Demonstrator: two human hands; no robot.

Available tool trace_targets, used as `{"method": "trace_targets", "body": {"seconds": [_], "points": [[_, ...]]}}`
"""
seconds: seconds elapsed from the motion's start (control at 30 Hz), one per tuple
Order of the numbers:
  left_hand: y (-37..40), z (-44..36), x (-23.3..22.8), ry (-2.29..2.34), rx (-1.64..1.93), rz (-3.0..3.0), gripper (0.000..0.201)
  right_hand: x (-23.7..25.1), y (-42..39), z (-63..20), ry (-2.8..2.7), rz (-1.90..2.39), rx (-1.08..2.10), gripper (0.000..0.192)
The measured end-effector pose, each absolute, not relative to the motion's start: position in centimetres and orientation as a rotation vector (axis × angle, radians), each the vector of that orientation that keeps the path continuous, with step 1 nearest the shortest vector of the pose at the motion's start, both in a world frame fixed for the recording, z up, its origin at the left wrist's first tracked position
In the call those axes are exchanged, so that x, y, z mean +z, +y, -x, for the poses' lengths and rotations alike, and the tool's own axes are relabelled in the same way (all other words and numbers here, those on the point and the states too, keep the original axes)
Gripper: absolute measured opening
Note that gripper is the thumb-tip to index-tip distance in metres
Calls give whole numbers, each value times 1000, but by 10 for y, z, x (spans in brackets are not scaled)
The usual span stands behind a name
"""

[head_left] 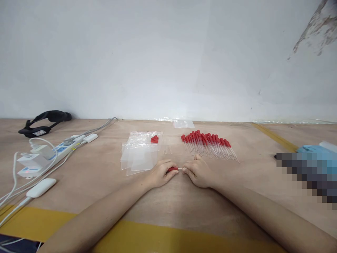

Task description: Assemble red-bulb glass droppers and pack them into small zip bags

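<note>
Red-bulbed clear glass dropper (176, 169) lies pinched between both hands low on the bare wooden tabletop (184, 200), the left hand (160, 174) closed on its red rubber bulb and the right hand (198, 173) closed on its thin glass stem. Just beyond the right hand lies a fanned row of matching red-capped droppers (209, 143). Beyond the left hand lies a pile of small clear plastic bags (139, 154), with a white power strip (46, 156) at far left.
</note>
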State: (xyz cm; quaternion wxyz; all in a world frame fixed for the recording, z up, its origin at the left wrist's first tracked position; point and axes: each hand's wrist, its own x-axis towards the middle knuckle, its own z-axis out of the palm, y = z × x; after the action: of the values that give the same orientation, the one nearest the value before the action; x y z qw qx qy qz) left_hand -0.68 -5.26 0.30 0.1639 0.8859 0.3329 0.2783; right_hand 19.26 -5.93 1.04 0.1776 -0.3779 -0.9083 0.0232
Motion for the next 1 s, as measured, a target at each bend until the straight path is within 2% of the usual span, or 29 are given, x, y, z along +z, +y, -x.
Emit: {"method": "trace_targets", "body": {"seconds": [0.2,0.33,0.43,0.53,0.63,1.0], "points": [[-49,12,13,983,823,-2537,21,26,-66,-193,-2569,1124,38,29],[-43,31,19,1155,958,-2556,34,42,-58,-206,-2450,1295,268,27],[-37,44,16,1241,940,-2579,25,53,-36,-216,-2158,1528,417,27],[-33,49,11,1256,867,-2560,19,55,-7,-214,-1879,1803,228,34],[-32,49,7,1268,823,-2529,19,47,16,-201,-1743,1949,68,33],[-30,49,5,1238,822,-2556,18,15,40,-179,-1813,2098,-40,41]]}}
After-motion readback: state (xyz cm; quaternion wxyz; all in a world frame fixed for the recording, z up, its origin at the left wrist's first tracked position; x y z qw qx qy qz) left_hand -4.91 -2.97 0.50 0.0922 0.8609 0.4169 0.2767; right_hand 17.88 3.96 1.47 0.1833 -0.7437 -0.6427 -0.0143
